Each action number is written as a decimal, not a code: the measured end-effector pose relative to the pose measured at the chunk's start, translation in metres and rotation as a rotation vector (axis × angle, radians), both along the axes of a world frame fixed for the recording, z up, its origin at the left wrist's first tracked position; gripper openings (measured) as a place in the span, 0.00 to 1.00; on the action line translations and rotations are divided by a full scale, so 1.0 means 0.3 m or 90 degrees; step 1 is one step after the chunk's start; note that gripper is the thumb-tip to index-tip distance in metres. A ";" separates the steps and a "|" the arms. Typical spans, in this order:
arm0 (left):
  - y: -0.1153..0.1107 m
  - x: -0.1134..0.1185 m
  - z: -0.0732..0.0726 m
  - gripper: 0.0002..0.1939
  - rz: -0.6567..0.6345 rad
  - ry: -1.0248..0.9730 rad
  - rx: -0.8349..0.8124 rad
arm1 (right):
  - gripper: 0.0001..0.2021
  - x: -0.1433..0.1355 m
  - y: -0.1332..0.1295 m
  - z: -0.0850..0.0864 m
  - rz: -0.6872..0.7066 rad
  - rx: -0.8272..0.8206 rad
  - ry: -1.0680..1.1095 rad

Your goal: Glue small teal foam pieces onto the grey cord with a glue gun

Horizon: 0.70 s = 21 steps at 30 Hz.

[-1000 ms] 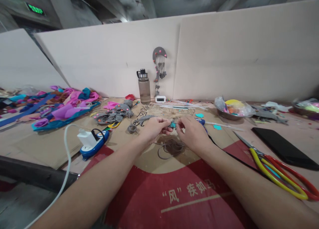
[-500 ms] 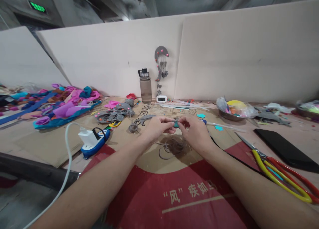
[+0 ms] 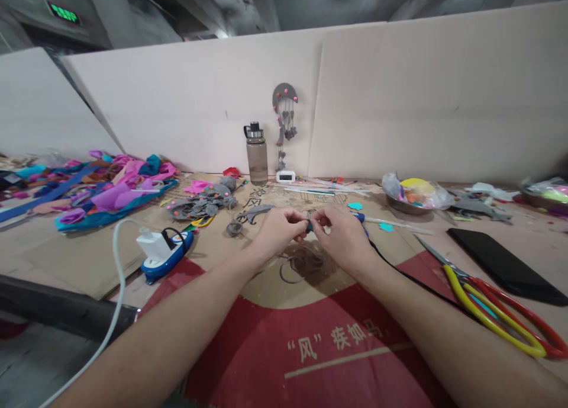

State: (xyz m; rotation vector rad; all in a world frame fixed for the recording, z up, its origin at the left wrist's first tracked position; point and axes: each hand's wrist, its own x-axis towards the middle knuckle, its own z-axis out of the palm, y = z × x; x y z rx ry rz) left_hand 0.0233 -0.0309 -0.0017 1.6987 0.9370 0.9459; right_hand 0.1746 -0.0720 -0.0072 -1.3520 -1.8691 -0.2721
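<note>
Between my fingertips, a small dark teal piece [image 3: 310, 225] is mostly hidden. My left hand [image 3: 283, 229] pinches it from the left, and my right hand [image 3: 339, 233] pinches it from the right. The two hands nearly touch above the cardboard. Beneath them lies a loose coil of grey cord [image 3: 302, 264]. Two turquoise felt cutouts lie beyond my right hand, one of them [image 3: 386, 227] nearer the front. A curved grey felt piece [image 3: 260, 210] rests behind my left hand.
Scissors [image 3: 492, 313] and a black phone [image 3: 501, 264] lie at right. A bottle [image 3: 257, 159] and small clock [image 3: 285, 176] stand at the back. A power strip [image 3: 166, 259] is left, near grey felt pieces [image 3: 206, 202]. A bowl [image 3: 417, 205] holds bagged items.
My fingertips have closed in on the teal piece, so less of it shows. The whole view has shifted slightly, with the surroundings now a little further left.
</note>
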 end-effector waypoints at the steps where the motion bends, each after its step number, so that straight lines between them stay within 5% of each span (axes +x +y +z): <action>1: 0.001 -0.001 -0.002 0.04 0.000 0.003 0.005 | 0.03 -0.003 -0.001 -0.001 0.012 0.001 -0.002; 14: 0.018 -0.015 -0.005 0.07 -0.068 -0.199 -0.203 | 0.04 -0.001 -0.006 -0.006 0.020 0.032 -0.077; 21: 0.010 -0.007 0.005 0.07 -0.088 -0.226 -0.225 | 0.04 0.004 -0.007 -0.007 0.011 0.036 -0.082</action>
